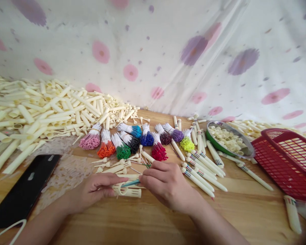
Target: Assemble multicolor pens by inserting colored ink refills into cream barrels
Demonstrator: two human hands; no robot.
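The left hand (95,190) pinches a cream ring (117,190), and the right hand (165,185) is closed on a blue stick (131,183), whose tip reaches the opening of the ring; the two hands are near each other but do not touch. A slotted tube (135,193) is just beside the ring, and I cannot tell if they are joined. For good work, I think the ring should be held firmly and the stick guided gently, because a slanted push may scrape the wall. The left hand has its thumb on the near side; the right hand shows its knuckles upward, its fingertips partly hidden. Farther out on the table (104,228) lie coloured bundles (159,149), pens (201,177) at right, a phone (25,190) at left, then a bowl (214,144) and a red basket (283,163).
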